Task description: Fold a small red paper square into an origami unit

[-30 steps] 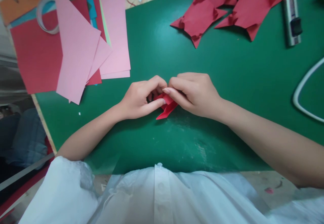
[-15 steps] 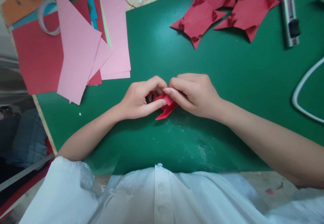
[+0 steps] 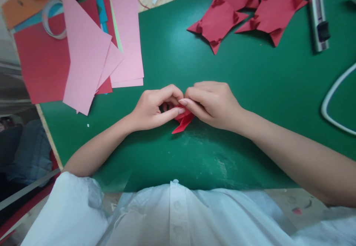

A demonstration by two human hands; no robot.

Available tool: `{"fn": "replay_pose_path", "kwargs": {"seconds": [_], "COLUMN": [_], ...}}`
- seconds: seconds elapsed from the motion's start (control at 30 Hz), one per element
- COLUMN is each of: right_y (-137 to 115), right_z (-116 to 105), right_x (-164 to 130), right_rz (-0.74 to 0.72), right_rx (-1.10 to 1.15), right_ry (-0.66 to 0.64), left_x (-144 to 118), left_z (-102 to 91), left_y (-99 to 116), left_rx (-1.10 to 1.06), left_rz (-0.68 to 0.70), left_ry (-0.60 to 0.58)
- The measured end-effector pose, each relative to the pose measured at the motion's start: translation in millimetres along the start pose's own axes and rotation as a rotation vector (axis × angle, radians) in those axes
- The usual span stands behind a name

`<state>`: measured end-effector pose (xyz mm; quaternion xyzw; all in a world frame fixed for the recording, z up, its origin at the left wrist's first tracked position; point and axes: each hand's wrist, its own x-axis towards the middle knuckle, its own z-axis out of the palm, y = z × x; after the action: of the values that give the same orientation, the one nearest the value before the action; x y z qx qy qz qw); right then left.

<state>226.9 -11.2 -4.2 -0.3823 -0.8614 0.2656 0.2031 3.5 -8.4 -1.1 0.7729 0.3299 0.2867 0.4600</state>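
A small folded piece of red paper (image 3: 183, 123) is pinched between both hands above the green board (image 3: 155, 157). My left hand (image 3: 157, 107) is closed on its left side, thumb pressed on top and index finger bent over. From the right, my right hand (image 3: 214, 103) grips the same paper with thumb and curled fingers, its thumb tip close to the left fingertips. One pointed end of the paper sticks out below the hands. Most of the upper part is hidden by the fingers.
Red folded paper pieces (image 3: 219, 21) with pointed corners lie at the back right, by a box cutter (image 3: 318, 16). Pink paper sheets (image 3: 86, 49), red paper (image 3: 41, 60) and a tape roll (image 3: 46, 19) are at the left. A white cable (image 3: 328, 105) curves at the right edge.
The red paper has shifted and turned slightly between the fingers, its pointed end now a little lower and further right. Both hands stay almost in place.
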Motion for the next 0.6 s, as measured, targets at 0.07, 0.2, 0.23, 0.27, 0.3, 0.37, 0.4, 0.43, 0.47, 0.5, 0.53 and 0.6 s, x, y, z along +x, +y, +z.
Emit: {"fn": "replay_pose_path", "kwargs": {"seconds": [0.07, 0.2, 0.23, 0.27, 0.3, 0.37, 0.4, 0.43, 0.47, 0.5, 0.53, 0.6], "right_y": [0, -2, -3, -4, -4, -5, -5, -5, -5, -5, -5, -5], "right_z": [-1, -6, -8, -9, -10, -11, -11, -11, -11, -11, -11, -11], "right_x": [0, -1, -1, -1, -1, 0, 0, 0, 1, 1, 2, 3], "right_rz": [-0.002, 0.031, 0.048, 0.064, 0.082, 0.109, 0.118, 0.124, 0.128, 0.130, 0.131, 0.135], "right_rx": [0.036, 0.203, 0.250, 0.292, 0.323, 0.354, 0.360, 0.362, 0.364, 0.367, 0.372, 0.376], "right_ry": [0.014, 0.053, 0.069, 0.087, 0.103, 0.117, 0.115, 0.108, 0.099, 0.092, 0.088, 0.084], "left_x": [0, 1, 1, 1, 1, 1, 1, 1, 1, 0, 0, 0], "left_z": [0.4, 0.9, 1.2, 1.5, 1.9, 2.6, 2.9, 3.1, 3.3, 3.4, 3.5, 3.7], "left_y": [0, 0, 0, 0, 0, 1, 0, 0, 0, -1, -1, -2], "left_rx": [-0.002, -0.077, -0.105, -0.133, -0.161, -0.214, -0.235, -0.252, -0.263, -0.268, -0.265, -0.249], "left_rz": [0.009, 0.025, 0.019, 0.011, 0.001, -0.020, -0.033, -0.048, -0.062, -0.075, -0.085, -0.099], "left_ry": [-0.004, 0.019, 0.036, 0.056, 0.079, 0.119, 0.129, 0.131, 0.126, 0.118, 0.110, 0.097]}}
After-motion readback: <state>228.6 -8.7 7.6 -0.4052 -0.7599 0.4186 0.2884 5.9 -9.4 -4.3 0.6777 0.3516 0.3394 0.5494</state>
